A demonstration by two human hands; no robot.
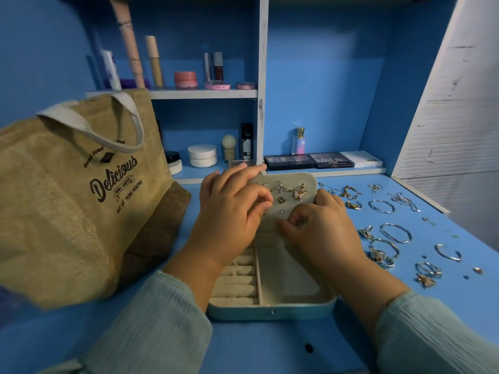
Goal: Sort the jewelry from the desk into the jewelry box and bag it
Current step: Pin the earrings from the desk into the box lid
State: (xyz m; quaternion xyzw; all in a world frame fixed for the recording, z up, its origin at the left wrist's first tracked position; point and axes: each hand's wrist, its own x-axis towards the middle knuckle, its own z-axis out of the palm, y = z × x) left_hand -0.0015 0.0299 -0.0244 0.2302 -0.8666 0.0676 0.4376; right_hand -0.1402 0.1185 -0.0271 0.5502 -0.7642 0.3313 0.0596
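— Where is the jewelry box (272,306)?

— On the blue desk (256,346), open, just beside the jute bag (73,201). Its earring panel (291,193) stands upright and carries a butterfly earring (300,193).

— And the hands?

— The left hand (232,209) holds the panel's left edge, fingers curled on it. The right hand (321,228) pinches the panel's lower right part.

— Other jewelry?

— Rings and hoops (395,232) lie on the desk, right of the box.

There is one view only, from a wide-angle camera on the person's head. It looks forward and down at the blue desk (270,344), close above the jewelry box (272,306).
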